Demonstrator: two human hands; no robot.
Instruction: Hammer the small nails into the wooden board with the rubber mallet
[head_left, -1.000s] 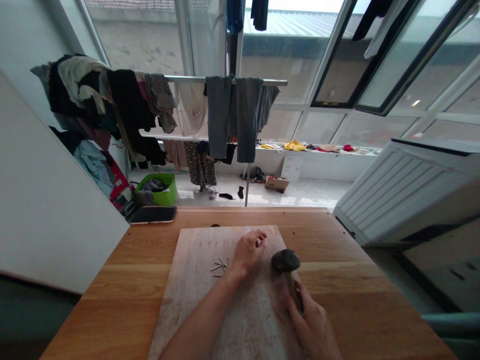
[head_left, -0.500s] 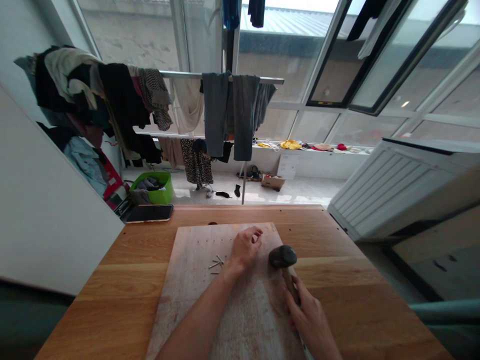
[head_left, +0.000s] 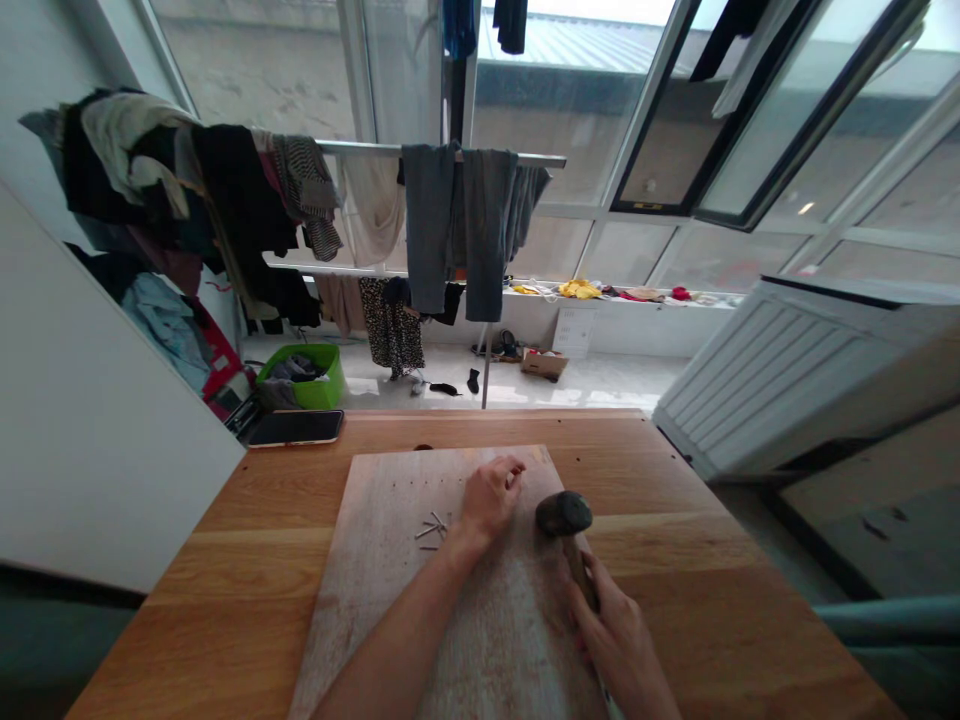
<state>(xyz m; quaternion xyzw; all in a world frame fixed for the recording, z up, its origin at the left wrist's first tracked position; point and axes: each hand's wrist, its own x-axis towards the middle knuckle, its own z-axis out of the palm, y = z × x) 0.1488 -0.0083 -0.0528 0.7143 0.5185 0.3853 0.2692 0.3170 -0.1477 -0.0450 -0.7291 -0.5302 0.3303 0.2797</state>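
Gripping the hammer (head_left: pixel 564 513): one right hand (head_left: pixel 619 625), entering from the lower right, fingers closed around the wooden handle, dark head pointing away from the person, over the right edge of the board. One left hand (head_left: pixel 491 495), near the board's far right corner; forearm slanting up from the bottom edge, wrist bent a little, fingers curled inward with a small gap at the tips; whether anything is pinched there cannot be told. One pale wooden board (head_left: pixel 360 600), flat on the brown table (head_left: pixel 720 560), partly covered by the left forearm. Several loose nails (head_left: pixel 429 530), in a small heap on the board, just left of the left wrist. One row of small dark marks (head_left: pixel 426 482), beyond the nails. One phone (head_left: pixel 296 428), flat at the table's far left corner. Past the table: one green basket (head_left: pixel 330 390) with cloth inside; one rack of hanging clothes (head_left: pixel 427 230); one open cardboard box (head_left: pixel 544 365) on the floor.
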